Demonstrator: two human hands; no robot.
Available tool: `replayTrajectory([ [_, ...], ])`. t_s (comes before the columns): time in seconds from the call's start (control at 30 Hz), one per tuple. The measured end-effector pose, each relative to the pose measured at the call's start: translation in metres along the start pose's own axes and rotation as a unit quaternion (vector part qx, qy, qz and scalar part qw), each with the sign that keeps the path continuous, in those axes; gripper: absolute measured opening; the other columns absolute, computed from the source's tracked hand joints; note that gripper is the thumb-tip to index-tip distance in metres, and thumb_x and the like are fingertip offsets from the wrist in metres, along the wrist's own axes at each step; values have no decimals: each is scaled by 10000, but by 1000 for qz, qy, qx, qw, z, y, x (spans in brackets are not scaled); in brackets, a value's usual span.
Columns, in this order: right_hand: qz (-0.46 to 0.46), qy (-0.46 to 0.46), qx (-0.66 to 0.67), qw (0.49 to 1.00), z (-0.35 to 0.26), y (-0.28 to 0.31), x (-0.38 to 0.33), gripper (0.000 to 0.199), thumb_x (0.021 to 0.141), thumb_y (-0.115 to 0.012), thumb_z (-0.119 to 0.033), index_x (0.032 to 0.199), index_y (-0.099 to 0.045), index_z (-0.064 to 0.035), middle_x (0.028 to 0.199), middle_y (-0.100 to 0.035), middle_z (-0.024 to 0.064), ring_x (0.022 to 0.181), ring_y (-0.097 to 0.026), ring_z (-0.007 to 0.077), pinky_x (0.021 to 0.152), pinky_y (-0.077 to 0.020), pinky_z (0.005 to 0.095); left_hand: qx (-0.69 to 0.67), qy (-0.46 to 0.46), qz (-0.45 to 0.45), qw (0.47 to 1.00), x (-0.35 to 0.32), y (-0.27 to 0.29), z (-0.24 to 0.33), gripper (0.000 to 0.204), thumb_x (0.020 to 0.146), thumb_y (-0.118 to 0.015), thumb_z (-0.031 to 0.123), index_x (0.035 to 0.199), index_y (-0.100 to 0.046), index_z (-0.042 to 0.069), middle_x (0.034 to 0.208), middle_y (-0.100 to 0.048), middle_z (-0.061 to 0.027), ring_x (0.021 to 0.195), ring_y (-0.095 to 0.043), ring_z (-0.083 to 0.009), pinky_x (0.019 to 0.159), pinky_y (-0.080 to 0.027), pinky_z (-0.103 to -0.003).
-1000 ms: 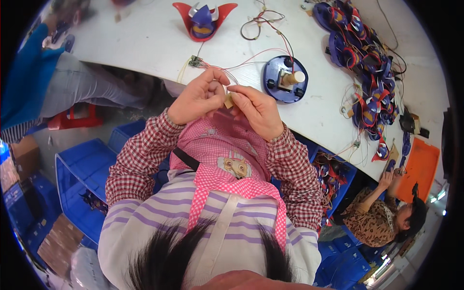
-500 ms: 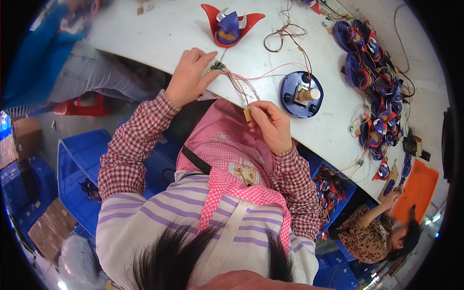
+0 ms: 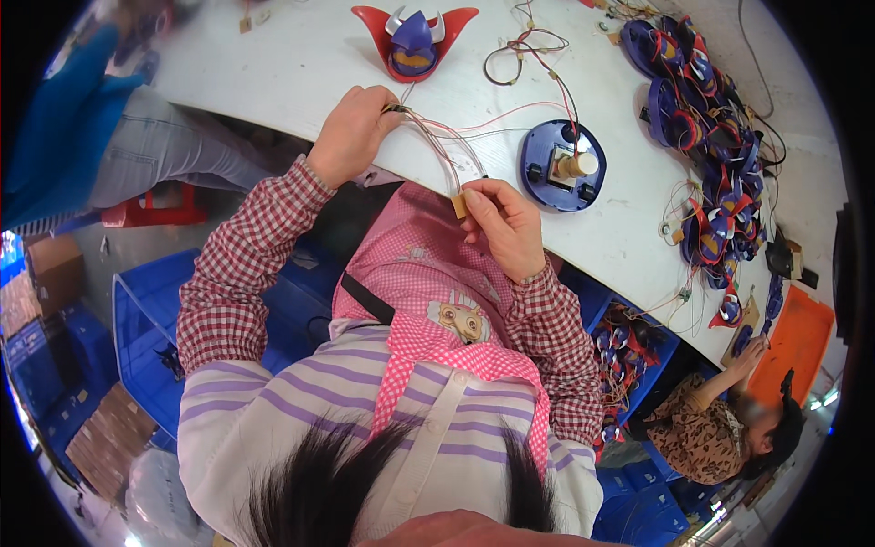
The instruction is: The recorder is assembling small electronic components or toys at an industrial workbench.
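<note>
My left hand [image 3: 353, 137] is closed in a pinch at the table's edge, with a small green circuit board [image 3: 396, 108] between thumb and fingertips. Several thin red and pale wires [image 3: 439, 137] run from the board toward my right hand [image 3: 504, 226]. That hand pinches a small tan square piece [image 3: 458, 207] over my lap, by the wire ends. Beyond my left hand stands a purple and red horned figure part [image 3: 413, 46] with silver horns. Right of the wires, a round purple housing [image 3: 563, 196] lies with its inside up, showing a cream cylinder [image 3: 581, 164].
Along the right of the white table [image 3: 301, 68] lies a heap of purple and red parts [image 3: 702, 137] with loose wires. A blue bin [image 3: 649, 365] of similar parts is below. Another person [image 3: 697, 428] works by an orange tray [image 3: 791, 342]; a blue-sleeved person [image 3: 68, 137] is at left.
The fingers of my left hand, spread around the circuit board before, have closed on it. My right hand keeps its pinch on the tan piece. The whole view has shifted slightly.
</note>
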State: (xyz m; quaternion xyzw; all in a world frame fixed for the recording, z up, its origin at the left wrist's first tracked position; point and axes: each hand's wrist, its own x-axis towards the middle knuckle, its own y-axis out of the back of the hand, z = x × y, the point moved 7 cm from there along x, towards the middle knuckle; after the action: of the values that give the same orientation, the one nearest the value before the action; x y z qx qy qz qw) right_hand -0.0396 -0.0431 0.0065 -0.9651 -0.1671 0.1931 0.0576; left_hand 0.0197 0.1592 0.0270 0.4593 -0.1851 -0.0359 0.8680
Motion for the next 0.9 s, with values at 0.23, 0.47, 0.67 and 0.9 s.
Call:
replayTrajectory([
  [0.23,-8,9,11,1000,2,1,0,194,925,-557,-123,1073,-592,-3,827,-605,69,619,-544,81,527,-462,167,-142,104,-39,984,2,1,-1,196,874,-589,107,1045,-556,17,830,-564,-81,686,-504,-156,642,-430,-240],
  [0.47,-4,0,17,1000,0,-1,0,200,926,-546,-134,1057,-578,15,804,-595,63,616,-531,80,527,-455,172,-139,45,2,989,3,-1,1,215,870,-595,84,1071,-547,23,838,-573,-74,682,-505,-129,631,-428,-220],
  [0.67,-4,-10,26,1000,3,2,3,198,923,-562,-126,1073,-593,-1,824,-604,71,618,-545,81,518,-465,169,-149,96,-40,983,3,-1,1,239,865,-611,95,1084,-547,24,867,-592,-79,686,-505,-119,631,-431,-214],
  [0.9,-3,0,28,1000,1,2,4,197,923,-564,-128,1065,-597,4,808,-607,74,607,-545,82,509,-466,169,-173,118,-71,975,0,-3,-6,261,856,-639,139,1078,-564,23,887,-604,-79,690,-501,-112,634,-431,-196],
])
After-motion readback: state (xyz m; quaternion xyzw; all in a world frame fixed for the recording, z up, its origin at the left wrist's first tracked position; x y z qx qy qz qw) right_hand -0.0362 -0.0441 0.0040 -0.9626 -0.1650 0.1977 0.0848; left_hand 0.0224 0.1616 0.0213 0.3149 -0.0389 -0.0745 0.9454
